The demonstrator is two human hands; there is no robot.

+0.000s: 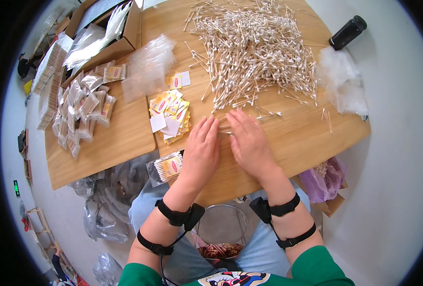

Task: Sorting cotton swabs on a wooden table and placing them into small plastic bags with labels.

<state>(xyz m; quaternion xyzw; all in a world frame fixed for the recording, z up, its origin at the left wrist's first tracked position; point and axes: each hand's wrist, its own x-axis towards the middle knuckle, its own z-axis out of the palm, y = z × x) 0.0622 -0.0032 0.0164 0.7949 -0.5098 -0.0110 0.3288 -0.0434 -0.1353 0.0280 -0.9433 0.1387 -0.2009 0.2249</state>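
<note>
A few cotton swabs [225, 127] lie crosswise on the wooden table [297, 143] in the gap between my hands. Their ends reach toward the fingers on both sides; the undersides of the hands are hidden. My left hand [202, 150] rests with fingers stretched out and side by side, just right of a pile of yellow and white cards [172, 114]. Angled toward it, my right hand [250, 143] also has its fingers straight. Beside my left wrist is a clear bag of swabs with a yellow card [169, 167]. Beyond the hands spreads a large heap of loose cotton swabs [259, 52].
Filled swab packets [85, 107] pile up at left, near a cardboard box [133, 31] of plastic bags. Flat clear bags [149, 64] lie beside it. At right are crumpled clear plastic [342, 78], a black bottle [348, 32] and several stray swabs [327, 120]. A purple bag [323, 181] sits below the table edge.
</note>
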